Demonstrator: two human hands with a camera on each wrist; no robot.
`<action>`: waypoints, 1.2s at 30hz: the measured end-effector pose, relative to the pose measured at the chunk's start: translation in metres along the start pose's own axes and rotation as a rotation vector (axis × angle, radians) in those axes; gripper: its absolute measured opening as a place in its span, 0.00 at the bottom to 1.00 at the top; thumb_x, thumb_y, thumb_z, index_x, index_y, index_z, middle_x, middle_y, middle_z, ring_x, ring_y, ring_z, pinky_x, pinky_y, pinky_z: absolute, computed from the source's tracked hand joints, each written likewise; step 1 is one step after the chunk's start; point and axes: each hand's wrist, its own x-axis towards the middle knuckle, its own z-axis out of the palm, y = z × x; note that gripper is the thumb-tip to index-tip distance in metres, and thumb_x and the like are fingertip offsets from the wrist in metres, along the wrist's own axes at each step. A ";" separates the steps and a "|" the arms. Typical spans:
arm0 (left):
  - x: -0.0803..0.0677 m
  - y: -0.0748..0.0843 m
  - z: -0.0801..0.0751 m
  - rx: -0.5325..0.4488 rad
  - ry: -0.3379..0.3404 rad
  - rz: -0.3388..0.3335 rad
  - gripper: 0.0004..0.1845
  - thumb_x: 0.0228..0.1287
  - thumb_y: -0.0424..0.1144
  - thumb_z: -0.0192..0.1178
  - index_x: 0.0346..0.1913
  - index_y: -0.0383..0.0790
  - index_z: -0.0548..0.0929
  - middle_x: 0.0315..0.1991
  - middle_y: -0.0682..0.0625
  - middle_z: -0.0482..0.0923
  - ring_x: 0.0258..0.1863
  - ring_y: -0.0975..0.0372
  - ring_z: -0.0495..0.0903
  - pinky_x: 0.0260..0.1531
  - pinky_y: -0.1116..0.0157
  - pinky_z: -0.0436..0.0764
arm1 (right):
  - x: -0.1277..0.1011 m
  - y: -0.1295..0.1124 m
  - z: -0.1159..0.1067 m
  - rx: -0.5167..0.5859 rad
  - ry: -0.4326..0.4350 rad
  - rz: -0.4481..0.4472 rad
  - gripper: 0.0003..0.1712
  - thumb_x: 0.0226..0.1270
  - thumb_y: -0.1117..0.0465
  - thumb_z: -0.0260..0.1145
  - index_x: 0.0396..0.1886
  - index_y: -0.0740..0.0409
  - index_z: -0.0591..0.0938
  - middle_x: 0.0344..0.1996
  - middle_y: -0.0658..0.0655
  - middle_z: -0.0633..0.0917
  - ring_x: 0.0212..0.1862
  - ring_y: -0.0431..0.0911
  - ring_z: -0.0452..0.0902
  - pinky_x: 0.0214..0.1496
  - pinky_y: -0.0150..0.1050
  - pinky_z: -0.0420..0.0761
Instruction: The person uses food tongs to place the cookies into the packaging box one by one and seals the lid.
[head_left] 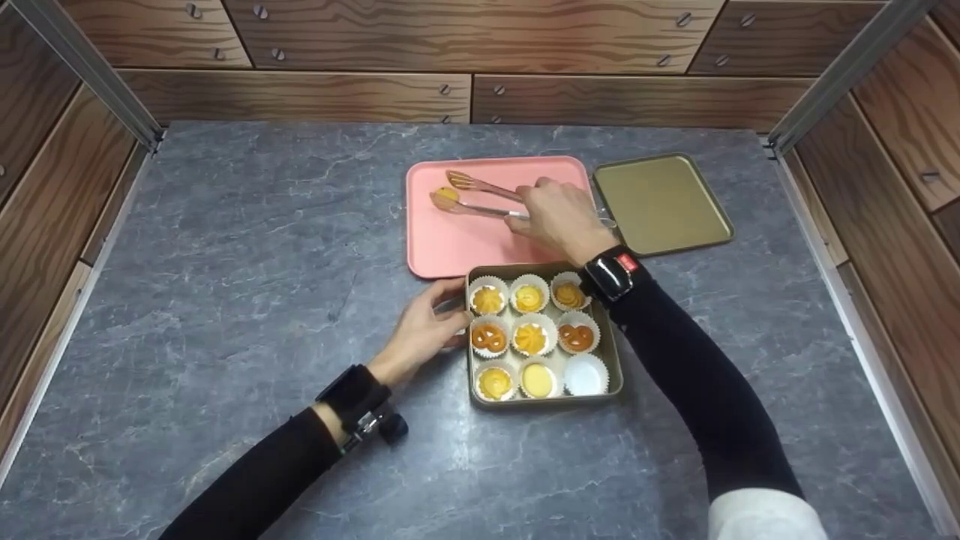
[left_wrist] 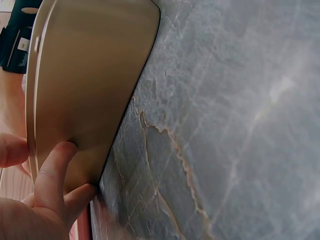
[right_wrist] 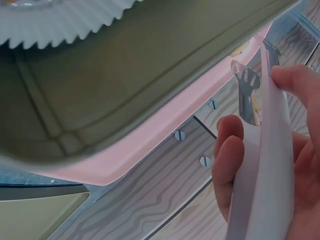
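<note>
My right hand point(head_left: 562, 217) holds metal serving tongs point(head_left: 487, 211) over the pink tray point(head_left: 435, 247). Their arms are spread, with one tip against or over a small yellow cookie point(head_left: 448, 193); contact is unclear. In the right wrist view, fingers and thumb curl round the tongs point(right_wrist: 272, 150). My left hand point(head_left: 424, 330) rests on the left side of a square tin point(head_left: 546, 403), its fingertips touching the outer wall point(left_wrist: 95, 90) in the left wrist view. Inside the tin, several paper cups hold cookies, including a pretzel-shaped cookie point(head_left: 489, 339); the front-right paper cup point(head_left: 586, 375) is empty.
A gold-coloured lid point(head_left: 664, 202) lies to the right of the tray. Beneath everything is a grey marbled table point(head_left: 262, 262). Wood-patterned panels point(head_left: 360, 97) close off the back and both sides, with metal posts point(head_left: 840, 75) at the rear corners.
</note>
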 end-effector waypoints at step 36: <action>0.000 0.000 0.000 -0.003 0.005 -0.010 0.33 0.68 0.27 0.62 0.75 0.39 0.69 0.73 0.36 0.66 0.61 0.47 0.81 0.50 0.56 0.90 | -0.051 0.023 -0.036 0.118 0.086 -0.161 0.20 0.72 0.51 0.68 0.52 0.63 0.86 0.33 0.61 0.82 0.31 0.54 0.78 0.29 0.49 0.82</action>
